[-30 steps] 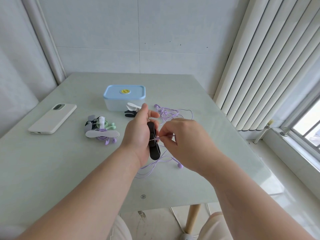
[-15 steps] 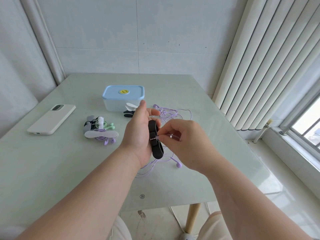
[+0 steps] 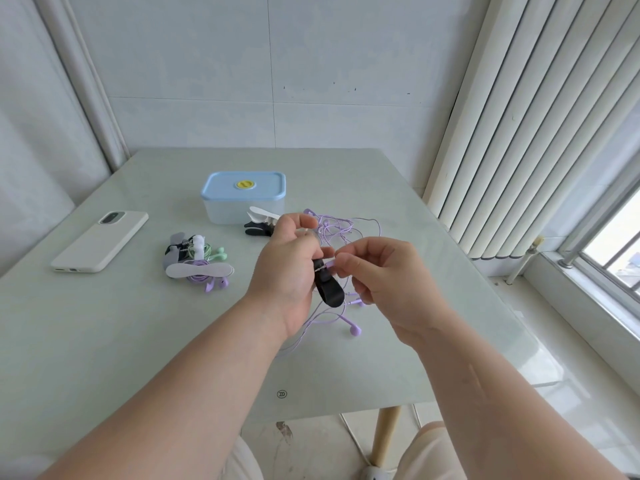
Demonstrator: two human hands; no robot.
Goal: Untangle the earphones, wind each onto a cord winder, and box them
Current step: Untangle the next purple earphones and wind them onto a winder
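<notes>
Purple earphones (image 3: 341, 227) lie loose on desk (image 3: 104, 341), cord running up between both hands, one earbud just below right wrist. Left hand (image 3: 287, 268) curled round black winder (image 3: 329, 289), held above desk. Right hand (image 3: 384, 275) pinches cord at winder's waist. Blue-lidded box (image 3: 242, 199) shut, behind hands; spare winders (image 3: 262, 214) just beside it. Wound earphones (image 3: 199, 270) heaped left of hands; phone (image 3: 100, 240) further left.

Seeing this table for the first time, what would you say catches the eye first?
Centre frame, the left hand grips a black clip-shaped cord winder while the right hand pinches a thin lilac earphone cable beside it. Behind sits a translucent plastic box with a pale blue lid; to its left, a white phone.
</notes>
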